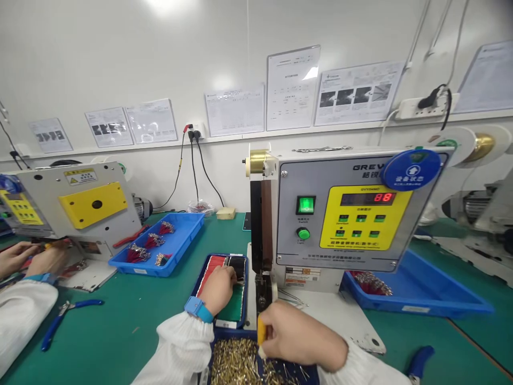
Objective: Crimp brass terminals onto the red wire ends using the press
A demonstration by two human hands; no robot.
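My left hand [216,289], with a blue wristband, rests over a dark blue tray of red and black wires [212,267], its fingers down on the wires. My right hand [300,337] pinches a small yellow piece [261,330] beside the metal crimping head [262,291] of a grey bench terminal machine [352,208]. Under that hand lies a tray of loose brass terminals [236,363]. The yellow piece is partly hidden by my fingers, so its exact kind is unclear.
A blue tray of wire bundles [156,246] stands to the left, another [417,291] to the right. Blue-handled pliers [68,318] lie on the green bench mat [120,342]. A co-worker's hands [34,259] work at a second machine [76,203].
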